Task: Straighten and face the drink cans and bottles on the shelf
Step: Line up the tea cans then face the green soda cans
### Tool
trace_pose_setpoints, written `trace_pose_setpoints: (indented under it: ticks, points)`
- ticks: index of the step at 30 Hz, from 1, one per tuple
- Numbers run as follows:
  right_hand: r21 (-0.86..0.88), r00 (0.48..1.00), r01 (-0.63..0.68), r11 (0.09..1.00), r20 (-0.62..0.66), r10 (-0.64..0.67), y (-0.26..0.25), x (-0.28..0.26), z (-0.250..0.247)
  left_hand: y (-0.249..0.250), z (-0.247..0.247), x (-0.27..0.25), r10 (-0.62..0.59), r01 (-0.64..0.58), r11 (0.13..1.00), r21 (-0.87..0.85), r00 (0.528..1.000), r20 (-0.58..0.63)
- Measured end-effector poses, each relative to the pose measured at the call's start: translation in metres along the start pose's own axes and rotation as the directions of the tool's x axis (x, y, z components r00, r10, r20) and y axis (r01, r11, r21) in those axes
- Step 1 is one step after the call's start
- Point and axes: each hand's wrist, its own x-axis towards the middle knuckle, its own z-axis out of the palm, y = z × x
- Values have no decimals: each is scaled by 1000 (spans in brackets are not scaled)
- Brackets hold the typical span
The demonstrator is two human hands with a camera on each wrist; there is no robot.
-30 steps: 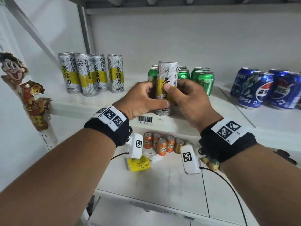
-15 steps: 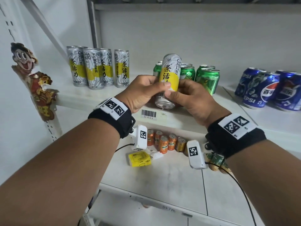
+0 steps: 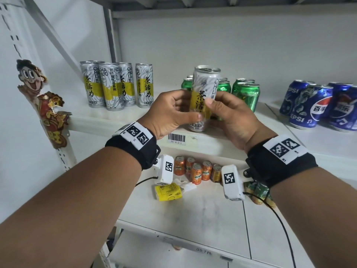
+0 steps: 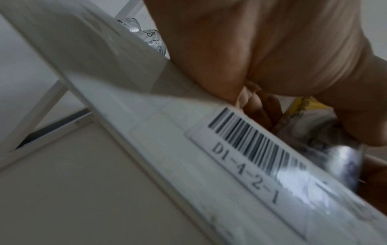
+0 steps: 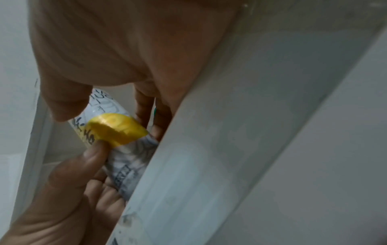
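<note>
A tall silver can with a yellow band (image 3: 204, 93) stands nearly upright near the front edge of the white shelf (image 3: 108, 115), its label toward me. My left hand (image 3: 173, 111) grips it from the left, thumb on the yellow band. From the right my right hand (image 3: 226, 115) holds it, thumb on the front, fingers behind. In the right wrist view the same can (image 5: 117, 131) shows between both thumbs. The left wrist view catches only its blurred silver base (image 4: 343, 164). Several matching silver cans (image 3: 116, 86) stand at the shelf's left.
Green cans (image 3: 245, 93) stand just behind the held can; blue Pepsi cans (image 3: 316, 107) sit at the right. On the lower shelf are several orange cans (image 3: 197, 171) and a yellow packet (image 3: 169, 192). A barcode label (image 3: 176, 137) marks the shelf edge; a cartoon cutout (image 3: 44, 105) hangs at left.
The can was tipped with its top away from me half a second ago; it now stands nearly upright with its top rim showing. Both hands keep hold of it.
</note>
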Motion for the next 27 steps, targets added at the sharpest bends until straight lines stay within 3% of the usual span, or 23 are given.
trace_pose_setpoints:
  ticks: [11, 17, 27]
  points:
    - [-104, 994, 106, 989, 29, -103, 6, -1, -7, 6, 9, 1, -10, -3, 976, 216, 998, 57]
    - [-145, 989, 143, 979, 63, -135, 9, -1, -11, 10, 12, 1, 2, -27, 980, 197, 992, 130]
    - [-104, 984, 171, 980, -28, -174, 12, 3, -8, 4, 8, 2, -47, 32, 986, 165, 995, 91]
